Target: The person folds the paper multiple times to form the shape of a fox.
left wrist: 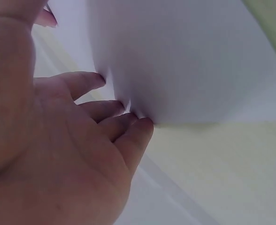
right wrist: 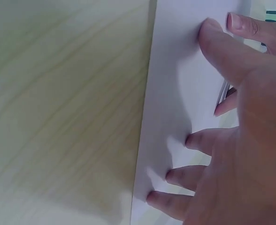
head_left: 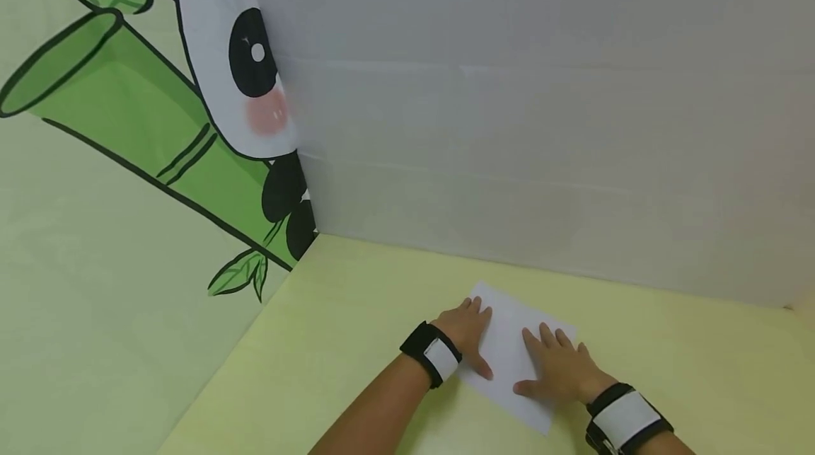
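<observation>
A sheet of white paper (head_left: 509, 349) lies at a slant on the pale yellow table. My left hand (head_left: 466, 331) rests on its left side, fingers spread and thumb pointing toward the middle. On the right part of the paper my right hand (head_left: 560, 366) lies with fingers apart, its fingertips touching the sheet. In the left wrist view the fingertips of the left hand (left wrist: 91, 140) touch the paper (left wrist: 189, 61) near its edge. The right wrist view shows the right hand (right wrist: 241, 126) with fingertips on the paper (right wrist: 166, 93) and a long straight edge beside bare wood grain.
The table (head_left: 356, 313) meets a plain grey-white wall (head_left: 541, 122) at the back. On the left, a pale green wall panel carries a cartoon panda (head_left: 216, 73) and a green bamboo stalk (head_left: 146, 108). Each wrist wears a black and white band (head_left: 627, 418).
</observation>
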The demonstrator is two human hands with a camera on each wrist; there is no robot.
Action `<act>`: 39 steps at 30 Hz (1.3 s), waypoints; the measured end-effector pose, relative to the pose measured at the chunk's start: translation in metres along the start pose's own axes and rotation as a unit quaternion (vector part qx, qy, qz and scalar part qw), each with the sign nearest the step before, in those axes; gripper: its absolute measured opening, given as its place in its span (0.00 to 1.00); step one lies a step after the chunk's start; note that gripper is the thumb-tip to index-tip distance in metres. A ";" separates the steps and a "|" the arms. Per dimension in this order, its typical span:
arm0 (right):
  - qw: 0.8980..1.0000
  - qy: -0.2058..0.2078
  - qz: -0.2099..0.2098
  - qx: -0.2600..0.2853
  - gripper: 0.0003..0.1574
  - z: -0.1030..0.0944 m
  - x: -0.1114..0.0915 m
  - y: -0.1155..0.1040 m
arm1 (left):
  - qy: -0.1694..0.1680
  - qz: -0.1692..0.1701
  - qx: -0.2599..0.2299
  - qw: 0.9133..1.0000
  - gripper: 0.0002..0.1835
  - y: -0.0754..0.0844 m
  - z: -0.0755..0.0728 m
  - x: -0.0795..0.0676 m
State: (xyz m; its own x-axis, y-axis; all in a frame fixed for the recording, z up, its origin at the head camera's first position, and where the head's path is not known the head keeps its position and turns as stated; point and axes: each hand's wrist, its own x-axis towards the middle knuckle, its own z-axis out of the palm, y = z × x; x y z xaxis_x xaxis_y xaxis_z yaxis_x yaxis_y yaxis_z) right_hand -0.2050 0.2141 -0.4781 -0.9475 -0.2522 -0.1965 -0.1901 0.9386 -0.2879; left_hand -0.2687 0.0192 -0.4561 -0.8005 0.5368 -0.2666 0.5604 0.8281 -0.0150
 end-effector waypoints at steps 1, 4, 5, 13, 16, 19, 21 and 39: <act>1.000 0.001 0.002 -0.005 0.61 0.000 -0.001 -0.001 | -0.001 0.002 -0.003 1.000 0.63 0.000 0.000 -0.001; 1.000 0.006 0.006 -0.017 0.61 0.000 -0.007 -0.005 | -0.002 0.011 -0.009 1.000 0.63 0.000 0.000 -0.003; 1.000 0.007 0.007 -0.023 0.61 0.001 -0.010 -0.006 | -0.003 0.015 -0.008 1.000 0.63 0.001 0.001 -0.004; 0.999 0.014 0.023 -0.044 0.63 0.009 -0.028 -0.014 | -0.012 0.053 -0.002 0.999 0.64 0.002 0.008 -0.010; 0.998 0.019 0.026 -0.053 0.65 0.012 -0.033 -0.019 | -0.016 0.064 -0.012 0.998 0.64 0.001 0.009 -0.013; 0.996 0.024 0.030 -0.079 0.66 0.019 -0.038 -0.024 | -0.022 0.074 -0.024 0.997 0.64 0.000 0.010 -0.018; 0.994 0.026 0.032 -0.101 0.67 0.024 -0.042 -0.027 | -0.027 0.083 -0.026 0.996 0.64 0.000 0.012 -0.020; 0.985 0.030 0.069 -0.155 0.70 0.043 -0.062 -0.055 | -0.048 0.127 0.012 0.991 0.64 0.000 0.016 -0.031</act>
State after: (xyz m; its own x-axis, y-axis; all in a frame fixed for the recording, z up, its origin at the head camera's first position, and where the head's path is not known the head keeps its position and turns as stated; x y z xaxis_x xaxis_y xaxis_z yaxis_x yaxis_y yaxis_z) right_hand -0.1246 0.1681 -0.4901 -0.9815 -0.1123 -0.1553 -0.1199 0.9920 0.0398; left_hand -0.2410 0.0000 -0.4630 -0.6099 0.7086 -0.3548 0.7472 0.6634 0.0407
